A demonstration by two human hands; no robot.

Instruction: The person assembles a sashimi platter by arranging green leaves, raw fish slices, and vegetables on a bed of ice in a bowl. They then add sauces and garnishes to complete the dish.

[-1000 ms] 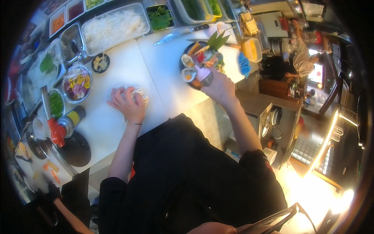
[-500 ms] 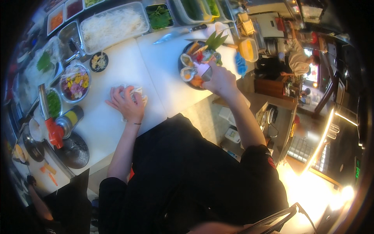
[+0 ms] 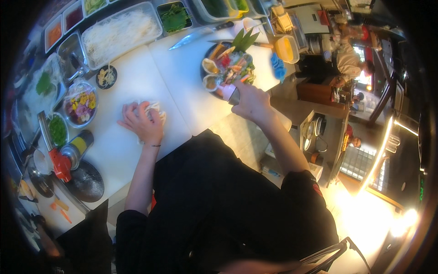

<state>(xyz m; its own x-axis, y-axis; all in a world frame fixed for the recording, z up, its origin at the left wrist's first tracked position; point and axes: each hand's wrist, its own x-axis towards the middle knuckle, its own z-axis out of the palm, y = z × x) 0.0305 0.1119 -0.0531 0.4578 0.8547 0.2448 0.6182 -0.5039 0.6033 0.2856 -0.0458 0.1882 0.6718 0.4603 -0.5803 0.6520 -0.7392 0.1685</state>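
Observation:
My right hand point(image 3: 252, 102) grips a small dark bottle with a pale cap point(image 3: 229, 92), tilted with its pale end over the near edge of a round black dish point(image 3: 205, 64). That dish is filled with sliced seafood, shells point(image 3: 210, 66), red and green garnish, and pointed green leaves point(image 3: 244, 40) at its far side. My left hand point(image 3: 143, 122) lies on the white cutting board point(image 3: 175, 73), its fingers curled over a crumpled white cloth point(image 3: 157, 112).
A knife point(image 3: 194, 38) lies beyond the dish. On the left stand a bowl of flowers point(image 3: 82, 104), a small black bowl point(image 3: 106, 76), a red-headed gas torch point(image 3: 64, 160) and a black plate point(image 3: 85, 182). Shredded white strands fill a tray point(image 3: 121, 32); a blue cloth point(image 3: 277, 67) lies right.
My right hand has drawn the bottle slightly nearer and left, from over the food to the dish's near edge. My left hand stays on the cloth; the whole view has shifted a little.

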